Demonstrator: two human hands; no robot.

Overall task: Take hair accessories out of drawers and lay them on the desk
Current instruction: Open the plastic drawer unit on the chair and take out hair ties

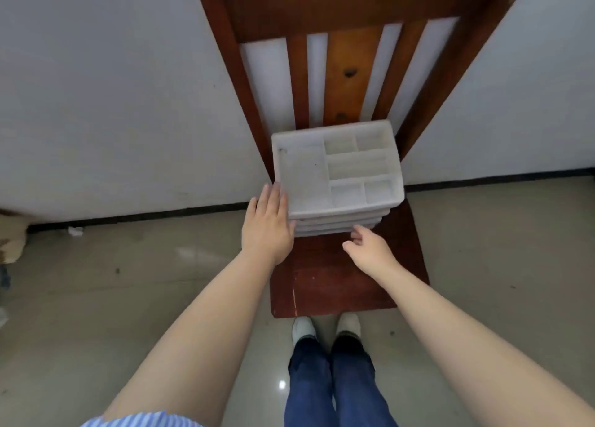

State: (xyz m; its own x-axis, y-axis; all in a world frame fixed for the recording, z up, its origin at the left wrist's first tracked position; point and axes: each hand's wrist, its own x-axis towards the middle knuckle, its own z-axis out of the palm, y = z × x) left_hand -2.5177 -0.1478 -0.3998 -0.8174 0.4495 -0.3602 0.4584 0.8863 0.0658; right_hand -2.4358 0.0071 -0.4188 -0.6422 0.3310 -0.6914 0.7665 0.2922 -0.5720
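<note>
A white plastic drawer organizer (302,175) stands at the back of a dark red wooden chair seat (325,281). Its top is a divided tray with several compartments, all bare as far as I can see. Below the tray the fronts of stacked drawers (335,225) show; all look pushed in. My left hand (267,225) lies flat with fingers straight against the organizer's left front corner. My right hand (368,247) hovers at the lower drawer fronts, fingers curled and apart, holding nothing. No hair accessories are visible.
The chair's slatted back (346,72) rises against a white wall (112,88). Around the chair is glossy tiled floor (145,281). My legs in blue jeans and white shoes (304,328) stand right at the seat's front edge. A beige object (11,236) sits at the far left.
</note>
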